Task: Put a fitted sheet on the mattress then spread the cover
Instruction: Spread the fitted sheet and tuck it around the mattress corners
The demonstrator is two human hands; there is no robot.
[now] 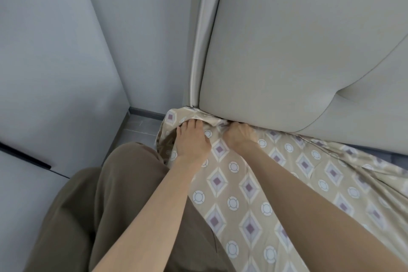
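1. The fitted sheet (247,187), tan with diamonds and rings, is lying across the near side of the bed and reaching up to the padded headboard (287,51), so the first step is looking well under way but not finished
2. The left hand (192,139) is lying on the sheet's corner by the bed's outer edge, fingers mostly straight and pressing the bunched fabric down rather than clutching it
3. The right hand (240,134) is curling its fingers into the gathered sheet at the foot of the headboard, seemingly pushing it into the gap; the fingertips are hiding in the folds
4. The corner is looking loose, with fabric hanging down the side toward the floor (141,126), and the mattress underneath is not showing here
5. Toward the far right the sheet is wrinkling and leaving a dark strip (397,158) uncovered, so more pulling is probably remaining
6. The cover is not appearing anywhere, so spreading it is still waiting
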